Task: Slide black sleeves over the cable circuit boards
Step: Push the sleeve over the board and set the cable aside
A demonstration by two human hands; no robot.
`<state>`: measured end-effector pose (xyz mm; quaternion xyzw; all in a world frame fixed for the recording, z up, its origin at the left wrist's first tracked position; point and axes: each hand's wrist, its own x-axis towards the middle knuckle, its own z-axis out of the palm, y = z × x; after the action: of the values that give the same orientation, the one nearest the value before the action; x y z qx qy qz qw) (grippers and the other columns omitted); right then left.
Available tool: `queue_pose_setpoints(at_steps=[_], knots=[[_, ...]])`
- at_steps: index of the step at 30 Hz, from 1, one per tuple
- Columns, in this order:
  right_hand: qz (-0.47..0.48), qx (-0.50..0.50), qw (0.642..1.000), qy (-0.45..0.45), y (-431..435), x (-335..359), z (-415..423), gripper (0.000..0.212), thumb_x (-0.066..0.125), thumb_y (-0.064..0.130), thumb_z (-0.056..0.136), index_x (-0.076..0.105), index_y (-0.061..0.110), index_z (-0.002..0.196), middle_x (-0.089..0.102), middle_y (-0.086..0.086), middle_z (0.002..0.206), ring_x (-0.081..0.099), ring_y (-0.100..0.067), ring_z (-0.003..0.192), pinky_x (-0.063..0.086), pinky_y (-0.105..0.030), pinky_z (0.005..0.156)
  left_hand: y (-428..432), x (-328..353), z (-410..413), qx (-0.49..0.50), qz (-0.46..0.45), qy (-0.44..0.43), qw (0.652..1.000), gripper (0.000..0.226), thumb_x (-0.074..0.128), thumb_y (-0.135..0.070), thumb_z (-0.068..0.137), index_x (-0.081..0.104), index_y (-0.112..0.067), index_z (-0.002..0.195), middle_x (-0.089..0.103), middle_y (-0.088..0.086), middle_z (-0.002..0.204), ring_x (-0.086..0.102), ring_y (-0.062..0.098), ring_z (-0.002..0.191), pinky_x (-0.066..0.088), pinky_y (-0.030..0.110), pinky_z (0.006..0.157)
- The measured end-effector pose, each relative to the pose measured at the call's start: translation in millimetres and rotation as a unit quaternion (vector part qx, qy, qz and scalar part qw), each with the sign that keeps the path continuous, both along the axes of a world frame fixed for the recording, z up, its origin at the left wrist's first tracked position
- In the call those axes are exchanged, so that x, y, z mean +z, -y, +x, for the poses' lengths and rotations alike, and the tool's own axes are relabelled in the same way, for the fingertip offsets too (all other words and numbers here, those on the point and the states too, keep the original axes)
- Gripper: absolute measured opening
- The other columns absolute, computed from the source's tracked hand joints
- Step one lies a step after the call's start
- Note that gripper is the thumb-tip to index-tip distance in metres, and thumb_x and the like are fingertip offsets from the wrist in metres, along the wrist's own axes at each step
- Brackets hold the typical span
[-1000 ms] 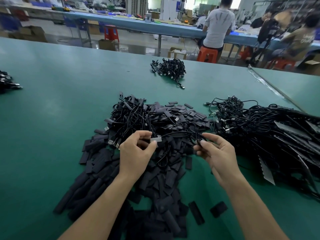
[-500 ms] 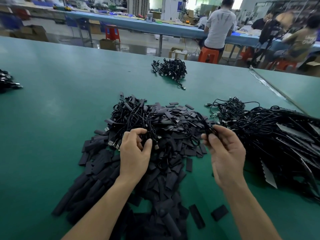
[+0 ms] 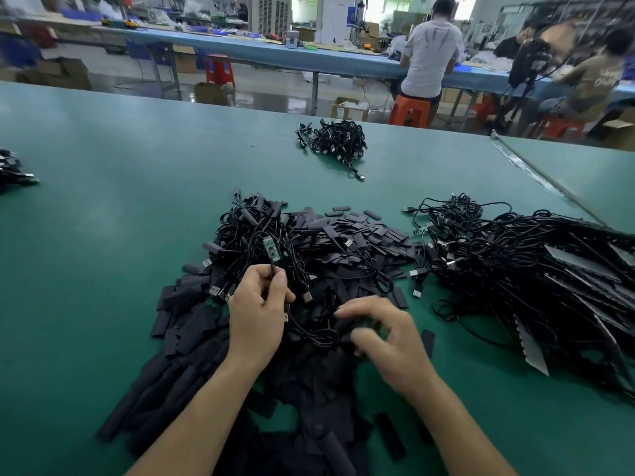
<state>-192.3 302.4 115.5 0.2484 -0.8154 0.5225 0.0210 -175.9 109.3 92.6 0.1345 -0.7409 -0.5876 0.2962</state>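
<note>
My left hand [image 3: 256, 310] pinches a thin black cable just below its small green circuit board [image 3: 271, 249], which stands upright above my fingers. The cable loops down between my hands. My right hand [image 3: 381, 333] is blurred, low over the pile of flat black sleeves [image 3: 343, 242], its fingers curled down among them; I cannot tell whether it holds one. More sleeves [image 3: 185, 341] spread toward me under both forearms.
A big tangle of black cables [image 3: 536, 269] lies at the right, a small cable bundle [image 3: 335, 140] farther back, another bundle [image 3: 13, 171] at the left edge. The green table [image 3: 103, 235] stretches left. People sit at a blue bench behind.
My right hand let go of the cable and dropped down left onto the sleeve pile. My left hand turned the cable so the circuit board points up.
</note>
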Motion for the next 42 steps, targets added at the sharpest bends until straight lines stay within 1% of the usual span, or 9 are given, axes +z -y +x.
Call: queue_pose_setpoints(at_steps=[6, 12, 15, 18, 22, 27, 33, 38, 42], knots=[[0.307, -0.186, 0.933, -0.031, -13.2, -10.8, -27.9, 0.036, 0.061, 0.033, 0.095, 0.062, 0.026, 0.13, 0.057, 0.004, 0.124, 0.046, -0.02, 0.119, 0.041, -0.035, 0.102, -0.7, 2.4, 0.5, 0.002, 0.035, -0.014, 0.999, 0.013, 0.045, -0.022, 0.106, 0.057, -0.024, 0.101, 0.053, -0.008, 0.054, 0.045, 0.004, 0.048, 0.039, 0.016, 0.048], [0.208, -0.225, 0.951, -0.036, -9.2, -17.5, -32.4, 0.012, 0.066, 0.033, 0.092, 0.072, 0.023, 0.095, 0.062, 0.01, 0.098, 0.053, -0.015, 0.101, 0.043, -0.03, 0.087, -0.1, 6.3, 4.8, 0.01, 0.049, -0.051, 0.997, 0.022, 0.041, -0.027, 0.106, 0.061, -0.025, 0.098, 0.047, -0.004, 0.051, 0.04, 0.006, 0.045, 0.036, 0.017, 0.044], [0.17, -0.237, 0.956, -0.008, -5.2, -14.3, -33.5, 0.03, 0.048, 0.048, 0.097, 0.068, 0.027, 0.104, 0.061, 0.013, 0.091, 0.056, -0.015, 0.098, 0.047, -0.035, 0.086, 1.3, 5.6, 4.5, 0.01, 0.038, -0.045, 0.998, 0.019, 0.047, -0.026, 0.104, 0.061, -0.023, 0.093, 0.061, -0.004, 0.058, 0.051, 0.005, 0.05, 0.043, 0.017, 0.05], [0.245, -0.226, 0.942, 0.042, 0.8, -8.0, -42.0, 0.034, 0.045, 0.052, 0.098, 0.059, 0.036, 0.123, 0.059, 0.008, 0.104, 0.055, -0.018, 0.106, 0.046, -0.04, 0.091, 2.0, 3.8, 2.6, 0.02, 0.038, -0.036, 0.998, 0.016, 0.054, -0.024, 0.102, 0.063, -0.019, 0.09, 0.071, -0.003, 0.069, 0.061, 0.006, 0.06, 0.05, 0.019, 0.059], [0.285, -0.239, 0.928, 0.022, 5.3, -9.7, -40.5, 0.026, 0.056, 0.05, 0.094, 0.063, 0.038, 0.116, 0.059, 0.007, 0.106, 0.055, -0.016, 0.104, 0.047, -0.038, 0.091, 3.1, 0.1, 2.2, 0.027, 0.023, -0.019, 0.999, 0.021, 0.051, -0.026, 0.104, 0.063, -0.02, 0.087, 0.049, -0.01, 0.055, 0.042, 0.008, 0.051, 0.04, 0.029, 0.05], [0.157, -0.269, 0.95, 0.009, 2.3, -15.7, -39.5, 0.013, 0.067, 0.038, 0.092, 0.06, 0.031, 0.083, 0.058, 0.012, 0.089, 0.057, -0.015, 0.093, 0.05, -0.037, 0.084, -0.1, 3.3, 3.8, 0.017, 0.049, -0.037, 0.998, 0.035, 0.037, -0.036, 0.106, 0.065, -0.022, 0.091, 0.034, -0.013, 0.051, 0.028, 0.003, 0.047, 0.026, 0.019, 0.044], [-0.012, -0.272, 0.962, 0.016, -2.2, -15.1, -35.6, 0.019, 0.068, 0.028, 0.092, 0.058, 0.041, 0.083, 0.068, 0.013, 0.07, 0.065, 0.002, 0.071, 0.047, -0.014, 0.06, -1.5, 5.6, 2.4, 0.025, 0.042, -0.042, 0.998, 0.046, 0.041, -0.055, 0.093, 0.055, -0.01, 0.088, 0.036, -0.014, 0.054, 0.029, 0.006, 0.048, 0.031, 0.016, 0.044], [0.071, -0.247, 0.966, -0.012, -2.4, -20.0, -37.1, 0.009, 0.069, 0.029, 0.092, 0.071, 0.031, 0.1, 0.064, 0.013, 0.092, 0.061, -0.011, 0.093, 0.049, -0.027, 0.081, -1.0, 5.6, 3.1, 0.035, 0.069, -0.048, 0.996, 0.037, 0.041, -0.059, 0.091, 0.059, -0.027, 0.095, 0.034, -0.011, 0.056, 0.028, 0.008, 0.048, 0.028, 0.022, 0.04], [0.234, -0.258, 0.936, -0.057, 5.5, -21.3, -36.1, 0.03, 0.068, 0.055, 0.084, 0.075, 0.03, 0.098, 0.048, 0.009, 0.105, 0.042, -0.015, 0.103, 0.039, -0.031, 0.088, -1.4, 6.8, 3.8, 0.025, 0.067, -0.047, 0.996, 0.027, 0.041, -0.057, 0.093, 0.063, -0.043, 0.101, 0.033, -0.013, 0.053, 0.027, 0.006, 0.046, 0.027, 0.021, 0.04]])
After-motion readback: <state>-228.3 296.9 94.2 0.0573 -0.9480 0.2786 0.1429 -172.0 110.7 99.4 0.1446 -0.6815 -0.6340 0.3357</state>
